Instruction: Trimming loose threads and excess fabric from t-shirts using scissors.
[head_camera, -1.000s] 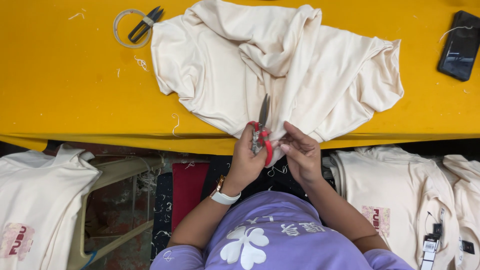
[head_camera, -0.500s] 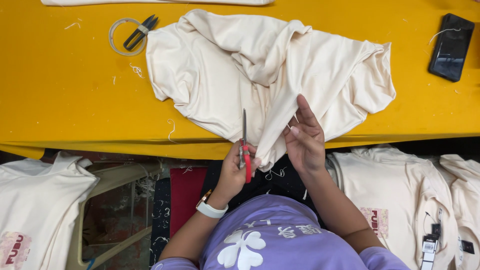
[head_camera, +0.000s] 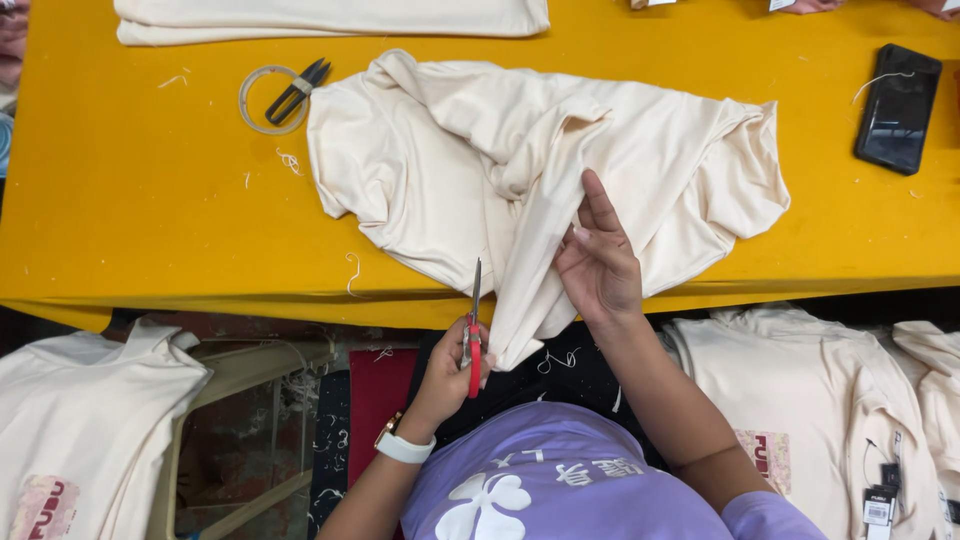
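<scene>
A crumpled cream shirt (head_camera: 480, 160) lies across the yellow table (head_camera: 130, 210), one fold hanging over the near edge. My left hand (head_camera: 452, 368) grips small red-handled thread snips (head_camera: 474, 330) just below the table edge, blades pointing up beside the hanging fold. My right hand (head_camera: 598, 262) presses flat on that fold, thumb tucked under the cloth, fingers stretched toward the table.
Black snips (head_camera: 298, 90) rest on a clear tape ring (head_camera: 262, 98) at the far left. A black phone (head_camera: 897, 108) lies at the right. Folded cream cloth (head_camera: 330, 18) sits at the far edge. Cream shirts (head_camera: 90, 420) hang below on both sides.
The hanging fold has been pulled lower over the table edge. My left hand with the red snips dropped away from the cloth; my right hand opened and slid up along the fold.
</scene>
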